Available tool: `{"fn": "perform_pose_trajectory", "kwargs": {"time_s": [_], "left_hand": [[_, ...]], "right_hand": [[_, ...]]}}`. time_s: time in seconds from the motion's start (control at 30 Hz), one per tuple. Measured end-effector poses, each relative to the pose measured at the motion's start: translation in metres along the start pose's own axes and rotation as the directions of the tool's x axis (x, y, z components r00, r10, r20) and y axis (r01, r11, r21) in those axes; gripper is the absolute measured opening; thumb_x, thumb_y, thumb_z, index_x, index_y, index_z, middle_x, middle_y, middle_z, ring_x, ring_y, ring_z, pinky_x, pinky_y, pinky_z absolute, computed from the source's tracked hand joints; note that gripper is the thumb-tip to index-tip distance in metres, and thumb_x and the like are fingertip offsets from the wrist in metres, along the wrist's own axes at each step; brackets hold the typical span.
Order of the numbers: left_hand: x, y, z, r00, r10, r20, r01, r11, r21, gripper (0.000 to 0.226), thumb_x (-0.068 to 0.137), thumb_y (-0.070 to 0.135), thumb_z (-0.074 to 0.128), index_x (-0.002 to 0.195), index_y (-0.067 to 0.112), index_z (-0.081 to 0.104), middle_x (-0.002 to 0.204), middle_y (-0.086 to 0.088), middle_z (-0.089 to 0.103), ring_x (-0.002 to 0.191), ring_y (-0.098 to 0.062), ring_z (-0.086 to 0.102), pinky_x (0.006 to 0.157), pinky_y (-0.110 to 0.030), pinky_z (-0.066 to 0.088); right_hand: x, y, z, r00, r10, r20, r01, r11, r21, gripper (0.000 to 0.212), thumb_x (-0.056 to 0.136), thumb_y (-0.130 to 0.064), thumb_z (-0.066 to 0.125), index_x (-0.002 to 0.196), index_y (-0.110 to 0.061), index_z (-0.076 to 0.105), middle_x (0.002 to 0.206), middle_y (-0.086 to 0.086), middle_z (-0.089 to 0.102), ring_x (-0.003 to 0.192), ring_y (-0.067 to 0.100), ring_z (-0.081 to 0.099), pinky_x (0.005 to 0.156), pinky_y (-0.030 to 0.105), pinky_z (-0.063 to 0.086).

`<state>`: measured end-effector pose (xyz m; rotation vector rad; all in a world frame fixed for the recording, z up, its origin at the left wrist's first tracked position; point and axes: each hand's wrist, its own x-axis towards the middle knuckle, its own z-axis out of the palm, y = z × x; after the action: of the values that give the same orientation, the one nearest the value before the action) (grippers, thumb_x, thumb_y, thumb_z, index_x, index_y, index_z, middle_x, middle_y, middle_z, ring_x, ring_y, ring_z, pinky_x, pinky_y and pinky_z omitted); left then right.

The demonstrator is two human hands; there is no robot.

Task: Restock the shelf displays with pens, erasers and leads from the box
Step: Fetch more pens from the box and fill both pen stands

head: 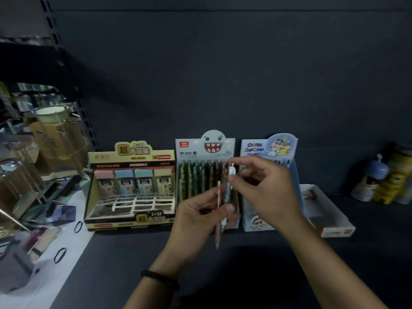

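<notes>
On the left of the shelf (256,253) sits the lead box (130,192), four packs standing along its back row, front slots bare. Left hand (200,224) grips two pens (223,208) upright in front of the ghost display (206,175). Right hand (263,186) pinches the pale pen's top. Behind it, the cartoon display (270,152); beside that, a white tray (330,217).
</notes>
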<state>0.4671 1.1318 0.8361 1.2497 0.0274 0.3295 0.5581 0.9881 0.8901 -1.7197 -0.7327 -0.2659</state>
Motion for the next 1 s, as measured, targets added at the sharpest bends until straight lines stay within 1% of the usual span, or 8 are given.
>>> {"fn": "perform_pose_trajectory", "kwargs": {"time_s": [0.27,0.37,0.43,0.5,0.6,0.73,0.9,1.0], "left_hand": [[0.025,-0.031,0.033,0.995,0.096,0.012,-0.096,0.954,0.284,0.029,0.106,0.029,0.059,0.132,0.032,0.070,0.077,-0.008,0.071,0.058,-0.018,0.063,0.054,-0.030,0.049],[0.026,-0.051,0.034,1.000,0.023,-0.013,-0.017,0.941,0.339,0.039,0.105,0.049,0.047,0.136,0.036,0.067,0.073,-0.008,0.051,0.059,-0.027,0.044,0.057,-0.045,0.035],[0.022,-0.059,0.033,0.999,-0.036,0.007,0.034,0.973,0.227,0.036,0.114,0.033,0.039,0.140,0.028,0.064,0.075,-0.007,0.035,0.063,-0.023,0.029,0.059,-0.036,0.028],[0.019,-0.061,0.032,0.999,-0.039,0.014,0.035,0.980,0.197,0.039,0.116,0.015,0.034,0.143,0.023,0.061,0.080,-0.007,0.042,0.065,-0.015,0.036,0.060,-0.027,0.033],[0.017,-0.058,0.030,1.000,0.009,0.010,-0.011,0.977,0.213,0.040,0.116,0.011,0.035,0.146,0.025,0.058,0.091,-0.009,0.059,0.072,-0.019,0.049,0.066,-0.032,0.039],[0.014,-0.055,0.032,0.999,0.040,0.003,-0.040,0.981,0.189,0.038,0.114,0.014,0.042,0.146,0.025,0.060,0.099,-0.014,0.068,0.074,-0.027,0.055,0.069,-0.035,0.050],[0.016,-0.060,0.030,1.000,-0.017,-0.016,0.019,0.991,0.133,0.043,0.114,0.010,0.042,0.143,0.033,0.063,0.091,-0.008,0.064,0.070,-0.021,0.047,0.066,-0.034,0.040],[0.017,-0.059,0.030,0.999,-0.046,-0.024,0.047,0.998,0.029,0.052,0.111,-0.004,0.038,0.144,0.027,0.064,0.096,-0.013,0.065,0.072,-0.022,0.050,0.067,-0.035,0.041]], "right_hand": [[0.014,0.018,-0.064,0.968,0.039,-0.248,-0.036,0.999,0.020,0.028,0.090,-0.011,0.084,0.111,-0.029,0.079,0.076,-0.002,0.078,0.074,0.019,0.078,0.078,0.046,0.065],[0.023,0.031,-0.075,0.943,-0.041,-0.329,-0.011,0.988,-0.155,0.025,0.091,-0.019,0.083,0.112,-0.033,0.078,0.079,-0.013,0.078,0.078,0.009,0.077,0.084,0.043,0.064],[0.027,0.039,-0.074,0.938,-0.081,-0.337,-0.007,0.968,-0.252,0.025,0.092,-0.020,0.081,0.111,-0.035,0.078,0.079,-0.018,0.076,0.078,0.002,0.074,0.085,0.028,0.060],[0.029,0.048,-0.067,0.943,-0.088,-0.320,-0.018,0.949,-0.316,0.025,0.092,-0.020,0.081,0.113,-0.034,0.078,0.077,-0.022,0.072,0.079,-0.006,0.070,0.081,0.005,0.047],[0.032,0.057,-0.052,0.953,-0.069,-0.294,-0.042,0.934,-0.355,0.025,0.092,-0.017,0.080,0.114,-0.028,0.079,0.073,-0.022,0.069,0.076,-0.015,0.065,0.079,-0.007,0.032],[0.033,0.063,-0.037,0.974,-0.075,-0.213,-0.011,0.927,-0.374,0.025,0.094,-0.018,0.078,0.117,-0.026,0.078,0.078,-0.016,0.074,0.078,0.000,0.070,0.082,0.002,0.043],[0.038,0.070,-0.026,0.986,-0.033,-0.164,-0.036,0.913,-0.405,0.025,0.093,-0.022,0.079,0.117,-0.029,0.077,0.087,-0.010,0.078,0.079,0.002,0.071,0.079,-0.001,0.041],[0.039,0.071,-0.022,0.993,-0.020,-0.116,-0.032,0.904,-0.426,0.022,0.092,-0.018,0.079,0.113,-0.024,0.079,0.090,-0.007,0.079,0.083,0.008,0.073,0.083,0.014,0.052]]}}
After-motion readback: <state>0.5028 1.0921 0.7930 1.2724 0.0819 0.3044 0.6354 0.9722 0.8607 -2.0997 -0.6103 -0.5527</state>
